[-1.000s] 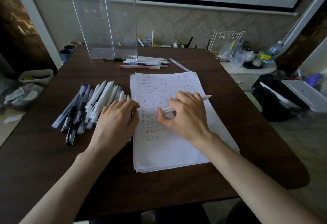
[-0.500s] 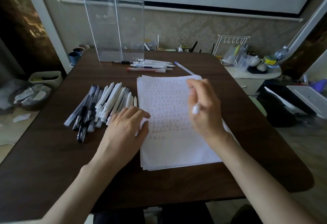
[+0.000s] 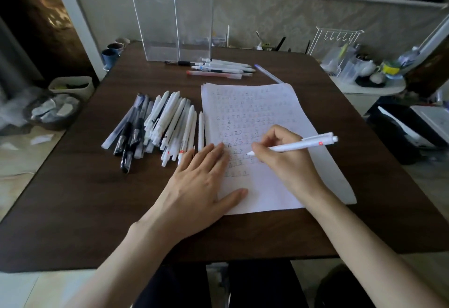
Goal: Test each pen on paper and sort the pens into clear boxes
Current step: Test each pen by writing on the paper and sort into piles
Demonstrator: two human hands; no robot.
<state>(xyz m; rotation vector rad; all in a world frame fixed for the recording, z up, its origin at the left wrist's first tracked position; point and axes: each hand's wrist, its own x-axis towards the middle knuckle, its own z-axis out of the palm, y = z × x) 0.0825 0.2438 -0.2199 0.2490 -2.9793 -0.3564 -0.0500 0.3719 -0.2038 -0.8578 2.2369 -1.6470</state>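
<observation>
- The paper (image 3: 274, 98) – a thin stack of white sheets – lies on the dark wooden table (image 3: 85, 198), and its top sheet carries rows of small, faint written marks.
- The left hand (image 3: 194, 186) lies flat on the paper's left edge. Its fingers are straight and close together, pointing up the sheet, and the thumb is stretched out across the lower part of the paper.
- The right hand (image 3: 286, 161) rests on the middle of the paper, its fingers curled round a white pen (image 3: 303, 143) and pinching it near the tip.
- The pen's tip points left and sits down at the sheet among the marks. Its clicker end, with a small red mark, angles up and out past the paper's right edge.
- A pile of pens (image 3: 165, 123) lies just left of the paper, touching or nearly touching its edge: mostly white barrels, with a few dark and clear ones on the side away from the paper.
- Two tall clear boxes (image 3: 170, 11) stand upright side by side, beyond the paper's far left corner.
- A row of pens (image 3: 218, 68) lies crosswise between the boxes and the paper's far edge, a red-capped one nearest the paper.
- One clear pen (image 3: 268, 74) lies slantwise – just beyond the paper's far right corner.
- A blue cup (image 3: 110, 56) sits off the table, well to the far left of the paper; a white wire rack (image 3: 337, 37) stands far right of it.
</observation>
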